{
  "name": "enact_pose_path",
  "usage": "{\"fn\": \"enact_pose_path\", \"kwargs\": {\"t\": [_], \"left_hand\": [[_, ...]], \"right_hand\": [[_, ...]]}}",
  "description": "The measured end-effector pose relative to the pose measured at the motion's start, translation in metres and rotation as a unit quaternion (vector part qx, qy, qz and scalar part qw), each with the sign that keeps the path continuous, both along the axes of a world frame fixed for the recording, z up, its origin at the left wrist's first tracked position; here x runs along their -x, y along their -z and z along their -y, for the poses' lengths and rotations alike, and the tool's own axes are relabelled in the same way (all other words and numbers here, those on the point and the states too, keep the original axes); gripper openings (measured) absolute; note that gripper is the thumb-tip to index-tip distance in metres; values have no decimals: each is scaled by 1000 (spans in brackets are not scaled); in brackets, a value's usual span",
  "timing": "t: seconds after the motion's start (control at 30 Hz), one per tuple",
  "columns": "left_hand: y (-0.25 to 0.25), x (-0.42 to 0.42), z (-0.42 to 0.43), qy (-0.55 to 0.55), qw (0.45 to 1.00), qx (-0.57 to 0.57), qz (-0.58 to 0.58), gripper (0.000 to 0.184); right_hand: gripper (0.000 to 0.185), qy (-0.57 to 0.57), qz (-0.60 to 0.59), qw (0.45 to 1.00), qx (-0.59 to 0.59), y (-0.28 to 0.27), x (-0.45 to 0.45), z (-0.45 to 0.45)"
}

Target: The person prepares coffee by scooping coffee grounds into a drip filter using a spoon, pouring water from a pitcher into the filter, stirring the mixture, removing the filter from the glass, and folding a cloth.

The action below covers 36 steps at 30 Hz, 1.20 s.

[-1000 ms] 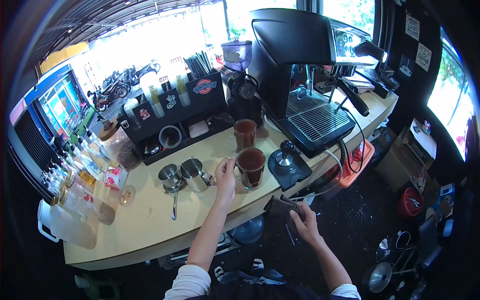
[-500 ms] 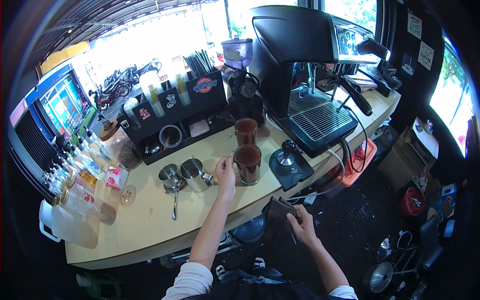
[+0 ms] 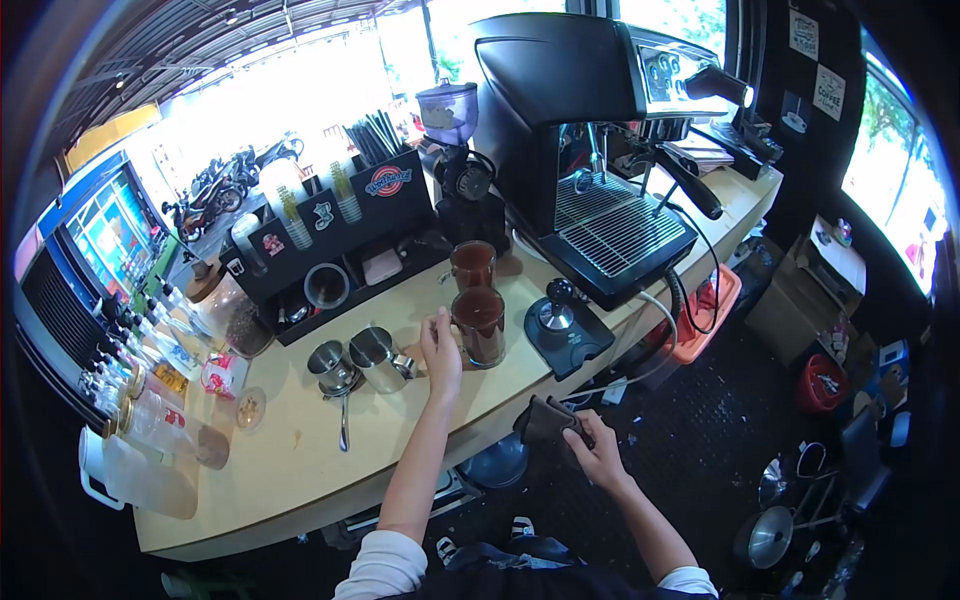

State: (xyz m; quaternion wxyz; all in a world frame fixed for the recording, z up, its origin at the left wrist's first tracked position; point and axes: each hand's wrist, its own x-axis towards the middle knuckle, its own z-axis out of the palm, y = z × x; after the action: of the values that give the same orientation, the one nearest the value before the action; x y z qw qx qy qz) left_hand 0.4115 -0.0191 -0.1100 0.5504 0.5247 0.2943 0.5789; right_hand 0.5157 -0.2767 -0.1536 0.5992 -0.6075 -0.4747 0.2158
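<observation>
My left hand (image 3: 440,352) is closed at the left side of the nearer glass mug (image 3: 480,338), where its handle is. That mug stands on the counter and holds a reddish-brown drink. Right behind it is a second glass mug (image 3: 473,262) with a similar drink. My right hand (image 3: 597,450) grips a dark brown cloth (image 3: 546,419) in front of the counter's edge. To the left of my left hand are a steel milk pitcher (image 3: 380,362) and a smaller metal cup (image 3: 331,366), with a spoon (image 3: 344,425) beside them.
A tamper (image 3: 556,312) rests on a black mat (image 3: 580,345) right of the mugs. Behind stand an espresso machine (image 3: 560,80), a coffee grinder (image 3: 462,180) and a black cup organizer (image 3: 390,205). Jars and bottles line the counter's left end; an orange basket (image 3: 715,315) sits at right.
The camera view has turned slightly, so the counter items appear shifted left. My left hand stays at the mug, and my right hand still holds the cloth, now a little differently angled.
</observation>
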Motion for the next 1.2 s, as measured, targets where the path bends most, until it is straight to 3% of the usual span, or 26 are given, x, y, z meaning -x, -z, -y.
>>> {"fn": "enact_pose_path", "kwargs": {"t": [0.17,0.23,0.37,0.43,0.47,0.53,0.57,0.83,0.97,1.03,1.13,1.2], "left_hand": [[-8,6,24,-34,997,-66,16,27],[-18,14,50,-125,973,-175,-79,39],[-15,25,91,-107,951,-288,-36,48],[-13,33,106,55,927,-359,-96,51],[-16,33,112,70,926,-360,-91,51],[-21,31,127,252,931,-228,-130,49],[-22,29,133,291,932,-188,-108,52],[4,28,145,504,840,-102,-173,41],[5,25,175,561,801,-123,-171,33],[12,20,192,551,793,-222,-135,25],[7,18,226,534,792,-285,-78,21],[-2,20,244,594,760,-237,-113,19]], "right_hand": [[18,15,-18,1000,10,-11,9,7],[18,28,-17,999,8,-14,13,10],[19,67,-35,997,9,-20,21,14],[19,97,-45,994,9,-24,28,18],[19,103,-75,992,-21,-27,32,18],[18,129,-103,985,-54,-38,45,21],[18,141,-134,978,-76,-48,55,24],[21,239,-217,934,-157,-37,105,66],[19,316,-211,909,-169,-32,131,99],[19,351,-200,900,-163,-32,142,116],[18,426,-184,874,-147,-36,157,140],[18,463,-184,850,-169,-39,162,154]]}}
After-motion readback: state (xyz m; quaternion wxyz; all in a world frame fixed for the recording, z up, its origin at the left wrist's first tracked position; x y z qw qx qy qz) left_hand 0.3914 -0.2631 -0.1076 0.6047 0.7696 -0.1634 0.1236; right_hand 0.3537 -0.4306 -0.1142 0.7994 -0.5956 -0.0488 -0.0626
